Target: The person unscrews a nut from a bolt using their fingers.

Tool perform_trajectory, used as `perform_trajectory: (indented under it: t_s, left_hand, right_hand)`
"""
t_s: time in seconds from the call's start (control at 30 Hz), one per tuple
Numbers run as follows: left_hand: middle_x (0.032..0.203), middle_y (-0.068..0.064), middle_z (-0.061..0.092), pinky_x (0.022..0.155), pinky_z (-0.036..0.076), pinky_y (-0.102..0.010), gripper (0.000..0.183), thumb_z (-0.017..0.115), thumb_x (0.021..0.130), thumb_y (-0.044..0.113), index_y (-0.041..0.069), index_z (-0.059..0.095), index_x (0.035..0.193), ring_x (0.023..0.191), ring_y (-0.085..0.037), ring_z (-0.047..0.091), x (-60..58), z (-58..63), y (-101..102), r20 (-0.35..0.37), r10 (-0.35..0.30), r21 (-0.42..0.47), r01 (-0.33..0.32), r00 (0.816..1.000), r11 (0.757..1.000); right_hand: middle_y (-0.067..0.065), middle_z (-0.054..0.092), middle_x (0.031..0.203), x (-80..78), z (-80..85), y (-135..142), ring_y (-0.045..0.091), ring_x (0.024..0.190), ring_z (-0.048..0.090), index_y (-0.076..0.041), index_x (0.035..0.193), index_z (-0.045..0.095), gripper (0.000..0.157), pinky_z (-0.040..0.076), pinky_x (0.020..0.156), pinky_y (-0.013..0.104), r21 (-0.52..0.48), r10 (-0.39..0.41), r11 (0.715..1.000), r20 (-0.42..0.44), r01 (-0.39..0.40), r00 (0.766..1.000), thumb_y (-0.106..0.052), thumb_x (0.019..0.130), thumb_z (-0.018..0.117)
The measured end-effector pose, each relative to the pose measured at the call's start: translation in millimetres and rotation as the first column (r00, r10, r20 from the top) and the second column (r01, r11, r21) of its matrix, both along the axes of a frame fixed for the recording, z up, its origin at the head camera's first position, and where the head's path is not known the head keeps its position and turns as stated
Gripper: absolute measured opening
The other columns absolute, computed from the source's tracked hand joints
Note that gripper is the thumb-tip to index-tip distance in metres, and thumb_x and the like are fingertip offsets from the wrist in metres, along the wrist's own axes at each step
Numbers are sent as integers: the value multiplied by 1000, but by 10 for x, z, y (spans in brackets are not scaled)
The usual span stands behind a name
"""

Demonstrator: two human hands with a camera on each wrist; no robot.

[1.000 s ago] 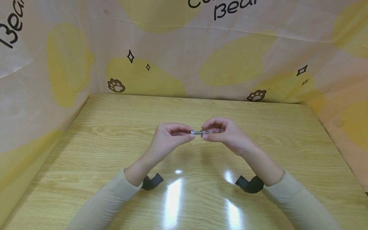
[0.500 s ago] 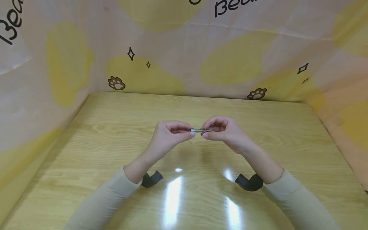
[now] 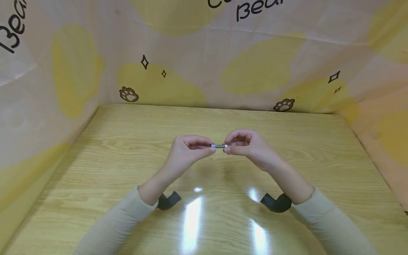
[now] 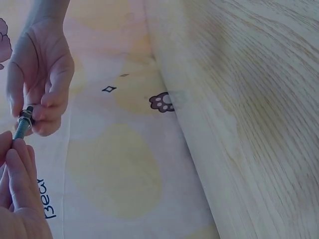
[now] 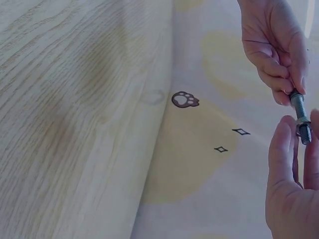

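Observation:
Both hands are raised above the middle of the wooden table (image 3: 127, 141), holding a short threaded metal bolt (image 3: 218, 145) level between them. My left hand (image 3: 191, 150) pinches the bolt's left end (image 4: 20, 130) with thumb and fingers. My right hand (image 3: 245, 145) pinches a small metal nut (image 5: 302, 127) sitting on the bolt's right part (image 5: 298, 105). In the left wrist view the nut (image 4: 25, 117) shows between the right hand's fingertips. The bolt's ends are hidden by the fingers.
A pink and yellow printed cloth (image 3: 204, 63) with paw marks walls the table on the left, back and right. Black wrist mounts (image 3: 169, 200) (image 3: 276, 203) show under both forearms. Light glare lies on the near table surface.
The hands stay in nearly the same place. The right hand's fingers have shifted slightly on the nut, and less of the bolt shows past the right fingertips.

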State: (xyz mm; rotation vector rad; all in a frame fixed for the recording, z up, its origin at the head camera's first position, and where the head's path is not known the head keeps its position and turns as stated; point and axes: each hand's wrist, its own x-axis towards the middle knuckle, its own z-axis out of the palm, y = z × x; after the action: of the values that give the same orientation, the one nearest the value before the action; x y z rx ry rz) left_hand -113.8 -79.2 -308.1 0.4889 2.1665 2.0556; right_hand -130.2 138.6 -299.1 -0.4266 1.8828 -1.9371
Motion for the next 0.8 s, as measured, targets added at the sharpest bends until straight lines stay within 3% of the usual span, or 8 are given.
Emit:
perform_trajectory:
  t_s: [0.13, 0.3, 0.4, 0.53, 0.8]
  left_hand:
    - [89, -11, 70, 74, 56, -33, 16, 73, 79, 5, -3, 70, 93, 79, -21, 68, 3, -17, -6, -3, 10, -1, -10, 1000, 1000]
    - [90, -11, 70, 74, 56, -34, 18, 74, 79, 6, -3, 70, 93, 79, -22, 68, 2, -32, -11, -16, 10, 2, -10, 1000, 1000]
    - [90, -11, 70, 74, 56, -33, 18, 74, 79, 6, -3, 70, 93, 80, -22, 68, 6, -25, -8, -15, 8, 3, -8, 1000, 1000]
    - [90, -11, 70, 74, 56, -33, 17, 73, 79, 6, -3, 70, 93, 80, -21, 68, 8, -27, -10, -2, 12, -7, -12, 1000, 1000]
    - [91, -10, 70, 74, 56, -34, 19, 73, 80, 9, -2, 70, 94, 80, -21, 67, 17, -18, -6, -8, 16, -29, -16, 1000, 999]
  right_hand:
    - [6, 64, 93, -9, 4, -1, 16, 81, 65, -4, 100, 60, 18, 54, 80, 32, 34, -5, 999, -12, 6, 1000, 0, 84, 64]
    - [7, 67, 83, -13, 7, -20, 17, 74, 65, 1, 99, 60, 12, 56, 75, 34, 64, -9, 998, 33, 7, 999, -8, 92, 58]
    - [5, 66, 83, -1, 11, -8, 15, 75, 65, -3, 95, 62, 8, 55, 75, 31, 44, 2, 999, 19, -2, 1000, -2, 88, 61]
    - [5, 65, 90, 14, 16, 13, 15, 81, 64, -5, 97, 61, 18, 54, 79, 29, 12, 17, 1000, -22, -17, 1000, 5, 83, 63]
    - [6, 65, 82, 27, 12, -11, 16, 73, 64, 0, 98, 60, 13, 56, 75, 33, 41, -9, 999, 53, 7, 999, -10, 94, 54]
